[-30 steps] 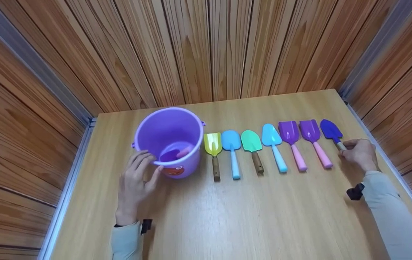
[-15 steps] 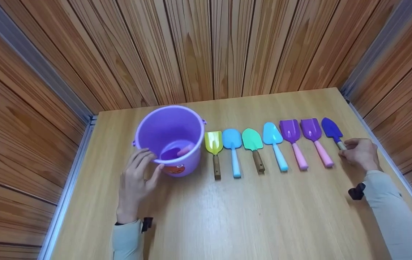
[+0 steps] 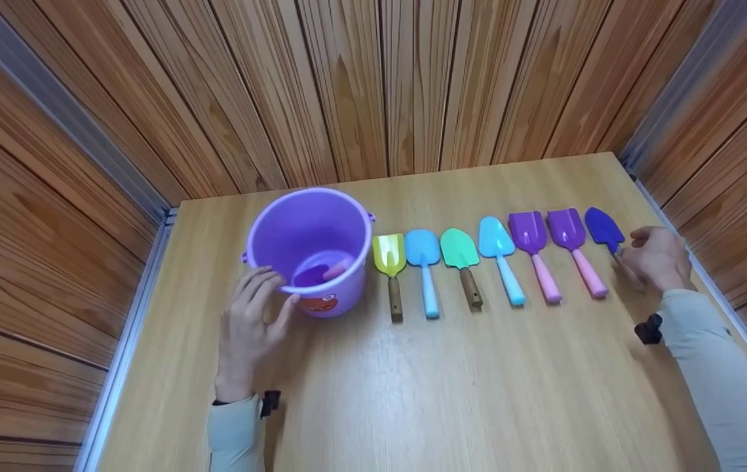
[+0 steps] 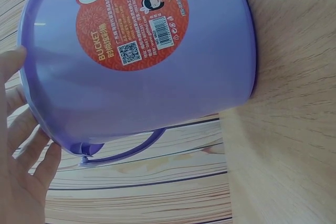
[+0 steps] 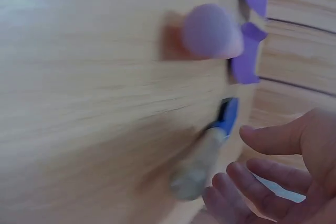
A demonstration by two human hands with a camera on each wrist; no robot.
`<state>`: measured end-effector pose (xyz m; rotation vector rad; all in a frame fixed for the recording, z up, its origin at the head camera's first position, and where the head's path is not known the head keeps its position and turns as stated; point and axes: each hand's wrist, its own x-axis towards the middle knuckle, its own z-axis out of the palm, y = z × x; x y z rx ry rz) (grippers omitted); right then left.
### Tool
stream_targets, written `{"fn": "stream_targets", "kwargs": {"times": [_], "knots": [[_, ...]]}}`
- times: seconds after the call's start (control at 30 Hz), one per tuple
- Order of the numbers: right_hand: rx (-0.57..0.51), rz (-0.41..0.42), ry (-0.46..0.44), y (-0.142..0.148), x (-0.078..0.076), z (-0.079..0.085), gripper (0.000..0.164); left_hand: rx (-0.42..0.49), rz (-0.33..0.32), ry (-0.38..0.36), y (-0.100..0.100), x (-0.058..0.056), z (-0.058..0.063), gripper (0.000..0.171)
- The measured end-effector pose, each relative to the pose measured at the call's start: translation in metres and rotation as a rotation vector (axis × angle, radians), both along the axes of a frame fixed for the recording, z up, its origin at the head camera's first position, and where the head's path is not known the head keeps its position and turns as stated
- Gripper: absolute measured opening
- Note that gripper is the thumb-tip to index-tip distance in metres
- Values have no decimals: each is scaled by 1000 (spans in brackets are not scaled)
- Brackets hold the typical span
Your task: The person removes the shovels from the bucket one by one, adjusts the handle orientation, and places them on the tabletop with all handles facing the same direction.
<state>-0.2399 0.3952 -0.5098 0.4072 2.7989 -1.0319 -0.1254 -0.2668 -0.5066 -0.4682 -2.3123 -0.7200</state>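
Observation:
My left hand (image 3: 247,331) holds the rim of a purple plastic bucket (image 3: 347,293), thumb on the near outside. A red label (image 4: 131,22) shows on its wall in the left wrist view. Inside lies a purple shovel with a pink handle (image 3: 335,269). At the right end of a row of toy shovels, my right hand (image 3: 658,260) hovers beside a dark blue trowel (image 3: 603,226), thumb and fingers apart. In the right wrist view the trowel's wooden handle (image 5: 197,166) lies just beyond the fingertips, with nothing in the hand.
Left of the trowel lie two purple shovels with pink handles (image 3: 587,273), a light blue trowel (image 3: 495,237), a green trowel (image 3: 459,248), a blue shovel (image 3: 422,248) and a yellow shovel (image 3: 389,254). Wood-panelled walls (image 3: 360,85) enclose the table (image 3: 439,393).
My right hand has let go of the blue trowel's handle and shifted slightly up toward the far side. The left hand keeps its hold on the bucket rim.

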Motion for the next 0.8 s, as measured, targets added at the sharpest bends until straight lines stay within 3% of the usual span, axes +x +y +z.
{"fn": "stream_targets", "kwargs": {"times": [0.13,0.37,0.53,0.8], "knots": [[40,37,56,-22,-13,16,65,-6,5,-12,1,0,1,36],[101,191,183,-88,-36,49,51,-1,8,-5,1,0,2,35],[82,313,261,-146,-42,70,41,3,23,-21,2,0,1,36],[15,476,340,-235,-51,88,39,9,21,-26,1,0,0,37]]}}
